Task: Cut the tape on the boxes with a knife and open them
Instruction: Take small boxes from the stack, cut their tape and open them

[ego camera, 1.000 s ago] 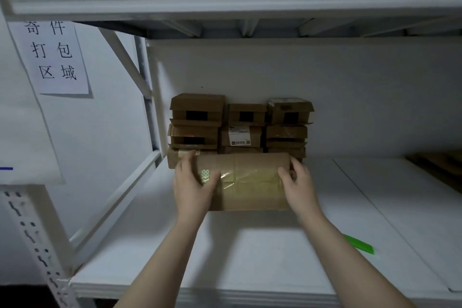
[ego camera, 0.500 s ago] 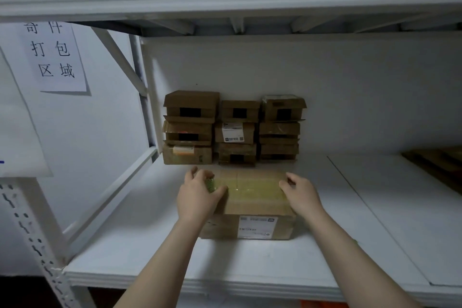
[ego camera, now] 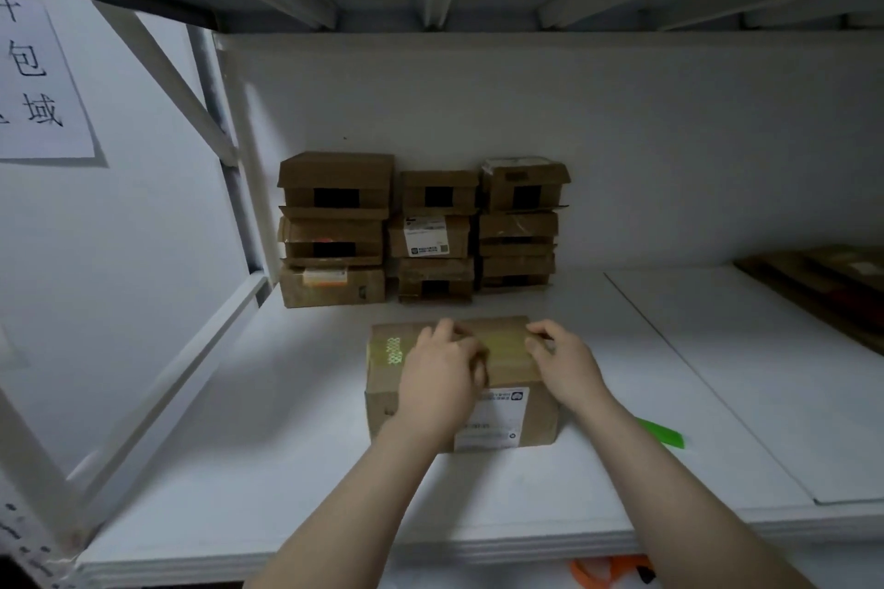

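Note:
A brown cardboard box [ego camera: 388,411] stands on the white shelf [ego camera: 287,469], sealed across its top with shiny yellowish tape [ego camera: 507,346] and carrying a white label on its front face. My left hand [ego camera: 440,378] lies on the middle of the box top, fingers bent over the tape. My right hand [ego camera: 564,363] rests on the top's right part with its fingertips on the tape. Neither hand holds a tool. A green knife [ego camera: 664,433] lies on the shelf just right of the box, partly hidden behind my right forearm.
Several small cardboard boxes [ego camera: 430,230] are stacked in three columns against the back wall. Flat brown cardboard [ego camera: 823,287] lies at the far right. A slanted white brace [ego camera: 191,378] borders the shelf's left side. Something orange [ego camera: 607,572] shows below the front edge.
The box came forward from the stack and was set down on the shelf. Both hands slid from its sides onto its top.

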